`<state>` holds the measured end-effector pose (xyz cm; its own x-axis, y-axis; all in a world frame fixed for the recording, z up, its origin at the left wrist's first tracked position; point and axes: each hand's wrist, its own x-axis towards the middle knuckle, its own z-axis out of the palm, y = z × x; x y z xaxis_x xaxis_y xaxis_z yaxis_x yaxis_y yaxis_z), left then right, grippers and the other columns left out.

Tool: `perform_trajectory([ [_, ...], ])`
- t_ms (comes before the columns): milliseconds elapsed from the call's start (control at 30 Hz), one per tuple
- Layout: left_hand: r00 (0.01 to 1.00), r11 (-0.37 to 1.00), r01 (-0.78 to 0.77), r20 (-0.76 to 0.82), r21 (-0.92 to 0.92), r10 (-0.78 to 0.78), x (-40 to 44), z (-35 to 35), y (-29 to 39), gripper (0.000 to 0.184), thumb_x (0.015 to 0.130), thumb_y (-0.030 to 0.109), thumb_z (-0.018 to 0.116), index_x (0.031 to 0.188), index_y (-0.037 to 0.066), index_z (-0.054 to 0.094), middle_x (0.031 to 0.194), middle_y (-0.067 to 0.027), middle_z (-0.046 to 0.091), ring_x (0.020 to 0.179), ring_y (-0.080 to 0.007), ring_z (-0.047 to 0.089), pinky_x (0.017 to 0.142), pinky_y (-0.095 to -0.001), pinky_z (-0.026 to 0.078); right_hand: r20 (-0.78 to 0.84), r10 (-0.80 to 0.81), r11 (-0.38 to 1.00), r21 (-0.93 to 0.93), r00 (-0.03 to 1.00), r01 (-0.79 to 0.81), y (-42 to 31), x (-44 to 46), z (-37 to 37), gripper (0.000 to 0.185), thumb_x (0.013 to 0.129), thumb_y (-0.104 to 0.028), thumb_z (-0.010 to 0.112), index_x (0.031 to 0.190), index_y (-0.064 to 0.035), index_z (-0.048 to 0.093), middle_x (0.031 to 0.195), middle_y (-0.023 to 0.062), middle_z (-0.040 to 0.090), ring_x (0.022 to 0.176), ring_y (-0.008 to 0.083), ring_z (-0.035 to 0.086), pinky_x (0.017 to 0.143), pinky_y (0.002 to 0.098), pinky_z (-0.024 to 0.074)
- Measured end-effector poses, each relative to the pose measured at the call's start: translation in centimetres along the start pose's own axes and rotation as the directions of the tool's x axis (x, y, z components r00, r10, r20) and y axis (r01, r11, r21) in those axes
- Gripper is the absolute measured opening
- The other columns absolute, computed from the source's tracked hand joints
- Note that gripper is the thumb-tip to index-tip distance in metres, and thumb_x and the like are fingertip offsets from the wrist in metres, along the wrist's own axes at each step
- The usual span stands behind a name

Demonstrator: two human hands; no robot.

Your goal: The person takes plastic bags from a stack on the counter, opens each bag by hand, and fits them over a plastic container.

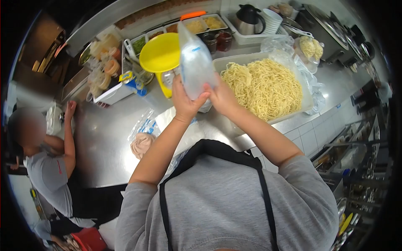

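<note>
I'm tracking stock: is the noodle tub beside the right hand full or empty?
Looks well filled, certainly not empty: noodles lie heaped across most of the tub. Their depth I cannot tell.

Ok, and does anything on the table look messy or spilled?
A little messy: what looks like a pinkish cloth lies bunched up on the steel table, beside crinkled plastic, not folded. The noodles look heaped inside their tub; I see no spill.

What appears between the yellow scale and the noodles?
In the head view, the plastic bag, held by the left hand and right hand, appears between the scale and the noodles.
</note>
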<state>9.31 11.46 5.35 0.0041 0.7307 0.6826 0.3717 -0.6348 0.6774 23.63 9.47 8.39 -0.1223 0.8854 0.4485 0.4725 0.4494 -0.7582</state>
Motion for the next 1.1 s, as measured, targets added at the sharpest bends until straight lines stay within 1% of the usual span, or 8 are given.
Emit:
perform_trajectory([
  [133,0.998,0.984,-0.038,0.051,0.172,0.029,-2.7,-2.5,0.5,0.082,0.068,0.049,0.07,0.122,-0.004,0.038,0.11,-0.0222,0.048,0.099,-0.0355,0.049,0.083,-0.0414,0.04,0.098,0.123,0.947,-0.308,0.988,-0.088,0.7,-3.1,-0.9,0.048,0.086,-0.036,0.05,0.119,-0.0019,0.044,0.108,0.019,0.053,0.101,0.0347,0.052,0.092,0.0438,0.033],
  [233,0.983,0.951,0.018,0.168,0.309,-0.073,-6.9,-5.6,0.5,0.07,0.069,0.035,0.073,0.123,0.002,0.042,0.111,-0.0179,0.048,0.097,-0.0345,0.049,0.085,-0.04,0.038,-0.021,-0.071,0.971,-0.231,0.997,0.064,-0.6,-4.5,-2.3,0.043,0.082,-0.026,0.058,0.116,-0.0015,0.047,0.106,0.0157,0.055,0.098,0.0326,0.052,0.09,0.0426,0.0337],
  [300,0.822,0.827,-0.053,0.495,0.56,-0.283,-9.6,-7.9,0.9,0.048,0.069,0.031,0.072,0.108,0.008,0.055,0.101,-0.0116,0.052,0.09,-0.0297,0.05,0.078,-0.0349,0.037,-0.089,-0.057,0.989,-0.138,0.994,0.044,-2.4,-5.5,-2.1,0.034,0.079,-0.016,0.061,0.109,-0.003,0.052,0.099,0.0132,0.055,0.095,0.0309,0.052,0.087,0.0415,0.0357],
  [367,0.85,0.838,-0.011,0.446,0.545,-0.279,-11.2,-8.9,0.4,0.037,0.071,0.029,0.071,0.1,0.009,0.058,0.093,-0.0093,0.052,0.085,-0.0274,0.05,0.076,-0.0332,0.036,-0.033,-0.274,0.959,-0.078,0.961,0.271,-3.2,-6.2,-1.6,0.025,0.079,-0.014,0.06,0.102,-0.0031,0.055,0.097,0.0133,0.055,0.092,0.0288,0.053,0.082,0.039,0.0401],
  [600,0.89,0.904,0.321,0.237,0.28,-0.39,-13.2,-9.8,-0.5,0.016,0.075,0.018,0.065,0.087,0.009,0.063,0.086,-0.0075,0.059,0.087,-0.0241,0.054,0.078,-0.0328,0.037,0.478,-0.163,0.98,0.177,0.863,0.087,-2.3,-8.5,4.0,0.019,0.081,-0.012,0.057,0.099,-0.0077,0.055,0.098,0.009,0.052,0.092,0.0261,0.054,0.076,0.0317,0.0444],
  [733,0.982,0.557,0.157,-0.068,0.815,-0.177,-11.1,-16.1,2.4,0.016,0.077,0.019,0.063,0.088,0.008,0.063,0.086,-0.0056,0.06,0.087,-0.0217,0.054,0.083,-0.0365,0.032,0.673,-0.155,0.984,0.169,0.724,0.053,-0.4,-9.8,5.1,0.019,0.082,-0.01,0.054,0.102,-0.0088,0.054,0.102,0.0079,0.051,0.093,0.0257,0.054,0.078,0.0316,0.0448],
  [867,0.899,0.497,0.188,0.055,0.847,-0.434,-13.2,-20.8,0.4,0.016,0.078,0.021,0.063,0.086,0.008,0.062,0.081,-0.0043,0.058,0.082,-0.0209,0.053,0.081,-0.0377,0.029,0.764,-0.119,0.982,0.187,0.634,-0.041,-0.2,-9.9,6.2,0.023,0.081,-0.013,0.059,0.103,-0.0089,0.053,0.101,0.0068,0.052,0.088,0.0217,0.056,0.076,0.0297,0.0449],
  [1100,0.952,0.807,0.223,0.054,0.547,-0.3,-10.1,-17.5,8.5,0.014,0.079,0.019,0.063,0.074,0.008,0.057,0.07,-0.0038,0.053,0.071,-0.0205,0.05,0.077,-0.0337,0.029,0.821,-0.083,0.95,0.237,0.564,-0.206,-7.1,-6.5,6.6,0.041,0.08,-0.034,0.065,0.106,-0.0047,0.052,0.086,0.0078,0.054,0.074,0.0161,0.055,0.068,0.0297,0.0458],
])
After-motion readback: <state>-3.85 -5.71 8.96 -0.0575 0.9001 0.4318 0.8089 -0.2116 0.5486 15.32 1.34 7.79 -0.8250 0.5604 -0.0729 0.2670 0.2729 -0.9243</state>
